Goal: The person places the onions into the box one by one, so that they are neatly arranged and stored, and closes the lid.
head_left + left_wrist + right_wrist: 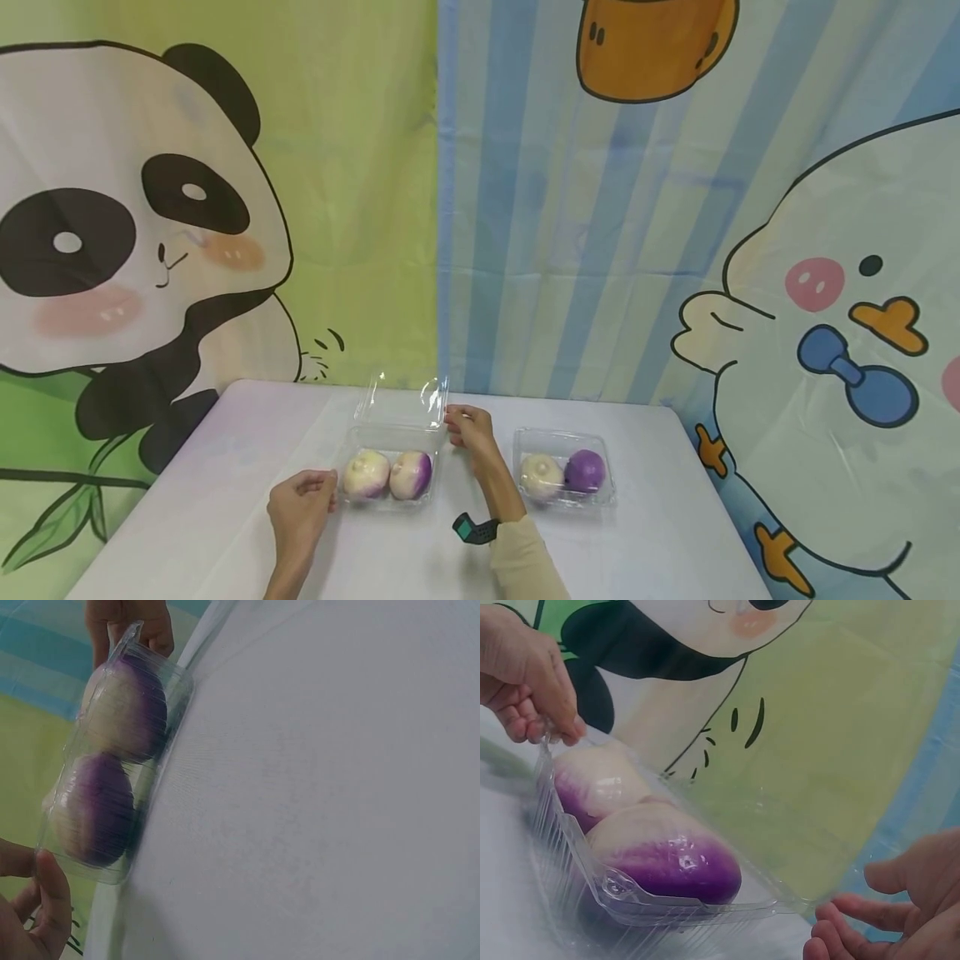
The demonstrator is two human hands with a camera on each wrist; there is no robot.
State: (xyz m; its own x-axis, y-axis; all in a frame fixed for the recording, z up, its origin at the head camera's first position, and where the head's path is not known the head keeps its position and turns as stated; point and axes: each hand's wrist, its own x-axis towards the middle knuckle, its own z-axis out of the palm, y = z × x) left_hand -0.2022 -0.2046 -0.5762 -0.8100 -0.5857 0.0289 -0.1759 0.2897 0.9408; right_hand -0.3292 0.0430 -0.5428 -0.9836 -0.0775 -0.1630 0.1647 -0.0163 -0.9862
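An open clear plastic clamshell box [390, 504] stands on the table with two white-and-purple turnips [367, 474] [667, 851] side by side in it. Its transparent lid [401, 404] is raised at the back. My left hand [302, 510] pinches the box's left rim between thumb and fingers, as the right wrist view also shows. At the lid's right edge is my right hand [471, 429], its fingertips touching the plastic. In the right wrist view, that hand's thumb and fingers [866, 909] are spread apart.
To the right stands a second clear box [564, 500], holding a cream-coloured round vegetable [542, 476] and a purple one [585, 472]. A white cloth covers the table [660, 542]. Behind it hangs a cartoon-printed curtain [360, 208].
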